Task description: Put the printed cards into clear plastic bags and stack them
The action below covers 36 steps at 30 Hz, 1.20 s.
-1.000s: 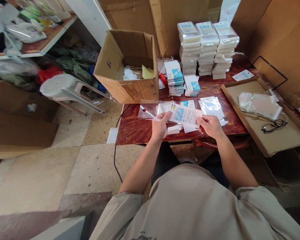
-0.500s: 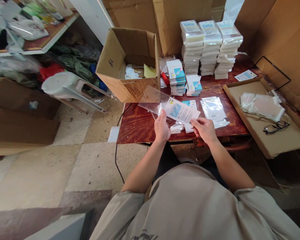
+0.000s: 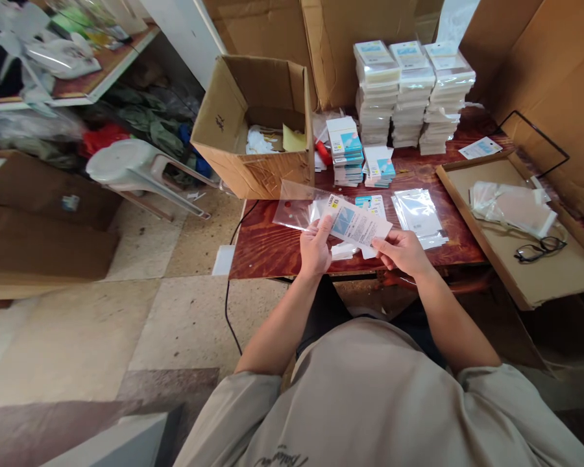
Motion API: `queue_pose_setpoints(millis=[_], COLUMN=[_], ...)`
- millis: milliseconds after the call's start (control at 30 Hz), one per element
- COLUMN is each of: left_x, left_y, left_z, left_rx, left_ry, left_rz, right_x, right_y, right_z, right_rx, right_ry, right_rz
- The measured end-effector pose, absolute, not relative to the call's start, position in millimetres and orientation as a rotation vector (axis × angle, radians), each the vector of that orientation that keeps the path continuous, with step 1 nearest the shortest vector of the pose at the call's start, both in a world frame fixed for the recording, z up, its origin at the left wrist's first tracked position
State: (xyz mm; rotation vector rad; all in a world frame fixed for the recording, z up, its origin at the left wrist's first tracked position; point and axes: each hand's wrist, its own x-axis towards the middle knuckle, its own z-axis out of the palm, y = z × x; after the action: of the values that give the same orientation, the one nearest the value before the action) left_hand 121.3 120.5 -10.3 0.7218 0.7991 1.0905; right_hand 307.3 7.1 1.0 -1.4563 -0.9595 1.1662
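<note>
My left hand (image 3: 315, 246) pinches the open end of a clear plastic sleeve (image 3: 296, 209), held just above the red-brown table (image 3: 267, 250). My right hand (image 3: 403, 251) grips the lower right edge of a white printed card (image 3: 357, 224) with a blue patch. The card's left end sits at the sleeve's mouth, under my left thumb. Beneath my hands lie a few more cards and sleeves. A small pile of clear sleeves (image 3: 418, 215) lies just right of the card.
An open cardboard box (image 3: 253, 130) stands at the table's far left corner. Three tall stacks of packed sleeves (image 3: 413, 91) and shorter card stacks (image 3: 345, 149) stand behind. A shallow cardboard tray (image 3: 540, 272) holds sleeves and glasses (image 3: 538, 248). A white stool (image 3: 126, 165) lies on the floor.
The sleeve and card dipped back down toward the table after being lifted and tilted. My left thumb now rests on the card's left end at the sleeve's mouth.
</note>
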Motion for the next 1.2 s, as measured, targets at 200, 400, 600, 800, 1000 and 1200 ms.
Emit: queue_pose_setpoints(millis=[200,400,600,800,1000,1200], left_x=[117.2,114.0,123.0,121.1,125.0,123.4], left_y=[125.7,131.6,118.9,114.8,111.5,107.7], left_z=[-11.3,-4.5,-8.9,-10.9,-12.5,-23.9], left_rx=[0.733,0.768,0.708,0.810,0.719,0.782], left_ry=[0.756,0.794,0.716,0.749,0.755,0.757], left_rz=[1.022,0.972,0.965,0.884,1.078,1.055], right_x=[313.3,320.2,308.6,310.4,287.2,276.1], right_y=[6.3,8.8,18.7,21.7,19.0,9.7], right_z=[11.4,27.0,24.8,1.4,-10.4,-15.6], right_rx=[-1.504,-1.538,-1.488,-1.256,-1.334,-1.453], right_ry=[-1.055,-1.097,-1.076,-0.982,-0.792,-0.779], right_rz=[1.185,1.200,1.201,1.288,1.106,1.093])
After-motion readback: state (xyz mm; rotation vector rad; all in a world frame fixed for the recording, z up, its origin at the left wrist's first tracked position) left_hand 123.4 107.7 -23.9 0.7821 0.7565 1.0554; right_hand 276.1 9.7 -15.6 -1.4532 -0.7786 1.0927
